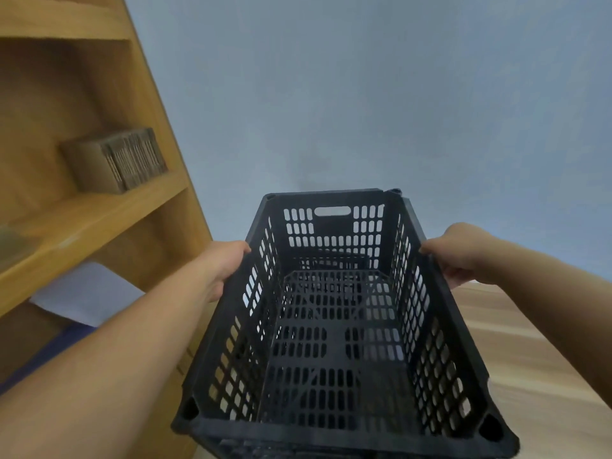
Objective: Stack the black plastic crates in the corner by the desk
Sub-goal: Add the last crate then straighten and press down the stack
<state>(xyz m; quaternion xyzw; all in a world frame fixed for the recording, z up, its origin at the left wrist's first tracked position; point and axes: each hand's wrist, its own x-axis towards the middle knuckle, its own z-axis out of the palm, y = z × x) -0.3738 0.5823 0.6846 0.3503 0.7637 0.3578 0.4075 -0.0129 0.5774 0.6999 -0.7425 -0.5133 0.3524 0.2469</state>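
Black crate point(334, 326) gripped by left hand point(222, 270), right hand point(463, 253)

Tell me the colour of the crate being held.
Black crate, with slotted walls and floor; the head view shows it.

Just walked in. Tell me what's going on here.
A person is holding an empty black plastic crate with both bare hands, the left hand on its left rim and the right hand on its right rim. The crate is carried out in front, near a wooden shelf unit and a blue-grey wall. Another black crate seems to show through its slotted bottom, but that is hard to tell. A cardboard box sits on the shelf.
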